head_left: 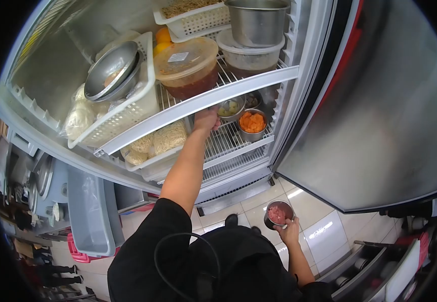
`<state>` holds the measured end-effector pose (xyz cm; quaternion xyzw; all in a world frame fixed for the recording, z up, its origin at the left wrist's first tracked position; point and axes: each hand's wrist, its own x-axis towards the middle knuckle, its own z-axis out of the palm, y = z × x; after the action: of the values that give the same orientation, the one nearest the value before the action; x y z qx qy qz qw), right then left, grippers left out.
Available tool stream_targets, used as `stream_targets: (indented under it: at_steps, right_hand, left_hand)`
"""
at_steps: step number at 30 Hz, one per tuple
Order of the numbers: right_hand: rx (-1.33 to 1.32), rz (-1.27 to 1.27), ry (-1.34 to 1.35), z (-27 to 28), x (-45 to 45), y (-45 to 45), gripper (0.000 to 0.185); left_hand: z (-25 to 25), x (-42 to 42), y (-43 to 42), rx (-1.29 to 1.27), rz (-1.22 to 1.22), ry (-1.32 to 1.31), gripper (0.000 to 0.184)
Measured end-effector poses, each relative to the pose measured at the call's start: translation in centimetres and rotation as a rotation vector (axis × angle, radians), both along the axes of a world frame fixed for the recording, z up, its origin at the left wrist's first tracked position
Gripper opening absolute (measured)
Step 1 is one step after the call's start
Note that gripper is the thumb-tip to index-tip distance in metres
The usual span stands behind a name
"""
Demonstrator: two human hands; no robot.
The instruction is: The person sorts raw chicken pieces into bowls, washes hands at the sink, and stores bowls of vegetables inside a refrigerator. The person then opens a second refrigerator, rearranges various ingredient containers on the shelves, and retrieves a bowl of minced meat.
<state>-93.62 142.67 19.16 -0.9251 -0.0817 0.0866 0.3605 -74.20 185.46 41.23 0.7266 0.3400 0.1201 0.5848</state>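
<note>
Reaching into the fridge, my left hand [207, 120] is closed at the near side of a metal bowl of pale green pieces [230, 107], below the upper shelf's front edge; its fingertips are partly hidden. Beside that bowl stands a metal container of orange chunks [252, 124], with another small container [251, 100] behind. Low at the right, outside the fridge, my right hand [289, 230] grips a metal cup of pink minced meat [277, 214] by its side.
The upper shelf [203, 103] holds a lidded tub of red sauce [187, 68], a steel pot [257, 22] and a white basket [115, 118] with bowls. The fridge door [374, 116] stands open at right. A grey bin [90, 211] is at lower left.
</note>
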Motion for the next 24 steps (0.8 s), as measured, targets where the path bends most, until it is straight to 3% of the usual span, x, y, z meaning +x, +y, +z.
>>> stream_targets:
  at_steps: [7, 9, 12, 14, 21, 24]
  right_hand:
    - [0.021, -0.017, 0.056, -1.2, -1.3, 0.2, 0.042]
    - [0.014, -0.013, 0.073, -1.3, -1.6, 0.1, 0.042]
    - [-0.001, 0.002, 0.060, -1.8, -2.0, -0.3, 0.043]
    - [-0.009, 0.018, 0.070, -2.0, -2.0, -0.7, 0.043]
    - [-0.039, 0.026, 0.063, -2.5, -0.9, -0.8, 0.041]
    - [-0.015, 0.018, 0.022, -1.9, -0.5, -0.6, 0.040]
  left_hand:
    - [-2.7, -1.7, -1.2, -0.156, 0.111, -0.054, 0.020]
    - [-6.6, -4.1, -2.2, -0.356, 0.173, -0.168, 0.029]
    - [-10.2, -6.5, -3.7, -0.556, 0.335, -0.174, 0.027]
    - [-11.2, -6.9, -4.5, -0.546, 0.334, -0.150, 0.027]
    - [-6.3, -7.2, -6.5, -0.820, -0.021, -0.160, 0.028]
    - [-4.2, 0.3, -6.3, -0.812, 0.083, -0.252, 0.025]
